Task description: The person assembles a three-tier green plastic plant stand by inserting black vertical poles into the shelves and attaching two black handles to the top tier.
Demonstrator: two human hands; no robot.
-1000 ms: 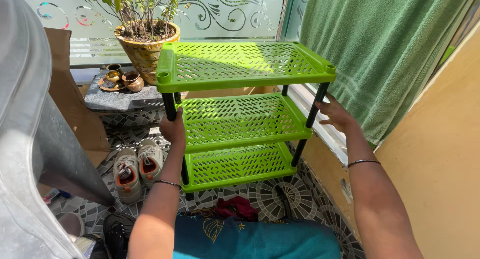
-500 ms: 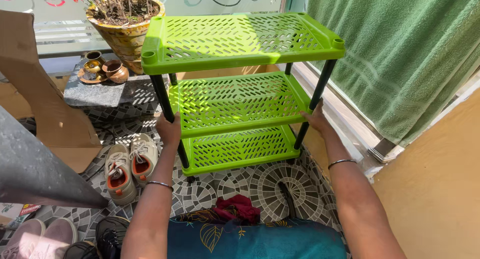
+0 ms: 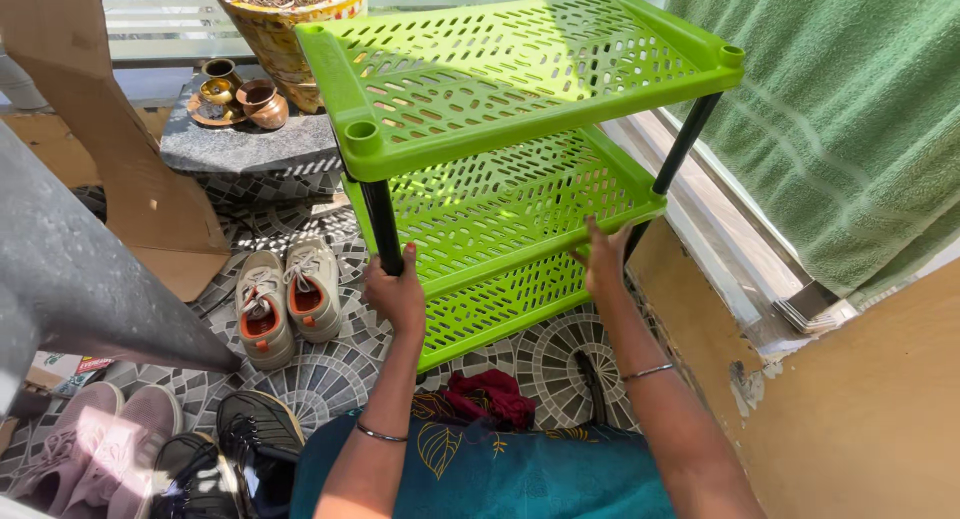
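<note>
The left hand (image 3: 397, 291) is wrapped around the front left black post of the green rack (image 3: 500, 129), just under the top shelf. The right hand (image 3: 603, 256) presses against the front edge of the middle shelf near the right post, fingers bent over the rim. The rack stands upright on the patterned tile floor (image 3: 330, 374), straight ahead of both outstretched arms, and its three slotted shelves hold nothing. Left of it lies a pair of sneakers (image 3: 285, 299). Behind, a flower pot (image 3: 285, 24) holds soil, and small brass cups (image 3: 235, 89) sit on a stone slab (image 3: 245, 144).
</note>
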